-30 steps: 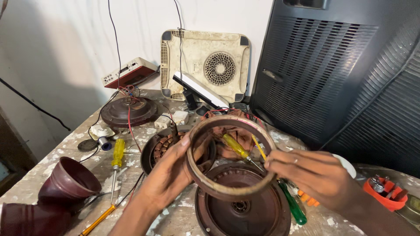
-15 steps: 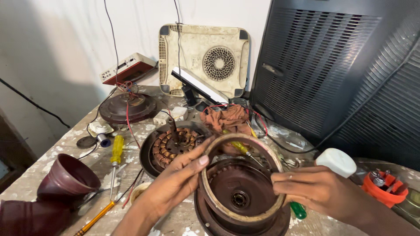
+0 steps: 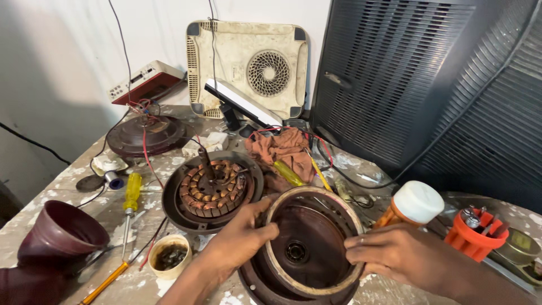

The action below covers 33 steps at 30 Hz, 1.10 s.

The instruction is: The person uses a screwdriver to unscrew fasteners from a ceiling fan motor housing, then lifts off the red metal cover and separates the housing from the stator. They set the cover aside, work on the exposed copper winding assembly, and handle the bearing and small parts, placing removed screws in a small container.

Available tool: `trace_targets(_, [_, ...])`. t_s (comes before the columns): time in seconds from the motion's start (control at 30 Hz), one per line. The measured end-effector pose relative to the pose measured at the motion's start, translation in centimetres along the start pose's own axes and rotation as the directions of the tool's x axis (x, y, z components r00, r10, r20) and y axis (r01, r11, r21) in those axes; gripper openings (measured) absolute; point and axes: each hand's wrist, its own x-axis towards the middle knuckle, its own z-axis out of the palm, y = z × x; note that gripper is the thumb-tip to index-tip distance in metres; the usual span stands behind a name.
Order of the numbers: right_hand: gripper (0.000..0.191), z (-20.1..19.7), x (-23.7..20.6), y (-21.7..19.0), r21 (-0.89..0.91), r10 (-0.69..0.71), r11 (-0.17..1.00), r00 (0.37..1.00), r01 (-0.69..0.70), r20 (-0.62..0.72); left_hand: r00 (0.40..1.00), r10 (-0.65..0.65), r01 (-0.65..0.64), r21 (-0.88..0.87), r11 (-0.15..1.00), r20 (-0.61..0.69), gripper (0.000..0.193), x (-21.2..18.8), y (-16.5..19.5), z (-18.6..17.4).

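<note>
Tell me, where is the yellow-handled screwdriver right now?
The yellow-handled screwdriver lies on the table's left side in the head view, between the copper-wound motor and the maroon cup.

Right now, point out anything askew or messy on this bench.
The tan ring, held by both hands, sits tilted on the brown motor housing, not seated flush. A rust-coloured rag lies crumpled among loose wires.

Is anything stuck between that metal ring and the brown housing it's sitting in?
Nothing visible. The ring sits in the housing, with the left hand and right hand gripping its rim on either side. The bearing hole at the centre shows clear; the contact under the ring is hidden.
</note>
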Motion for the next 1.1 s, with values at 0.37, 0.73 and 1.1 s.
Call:
trace_targets(0.37, [0.04, -1.1, 1.3, -1.1, 0.045, 0.16, 0.985, 0.983, -0.164, 0.09, 0.975, 0.222, -0.201, 0.543, 0.816, 0.028, 0.071, -0.4, 1.2, -1.0])
trace_targets(0.73, [0.024, -1.1, 2.2, -1.0, 0.122, 0.087, 0.988, 0.991, -0.099, 0.103, 0.977, 0.208, -0.099, 0.738, 0.667, -0.056, 0.06, -0.8, 2.8, 1.1])
trace_targets(1.1, [0.026, -1.8, 3.5, -2.4, 0.154, 0.144, 0.974, 0.978, -0.167, 0.15, 0.988, 0.03, 0.104, 0.793, 0.6, -0.153, 0.057, -1.0, 4.7, 0.6])
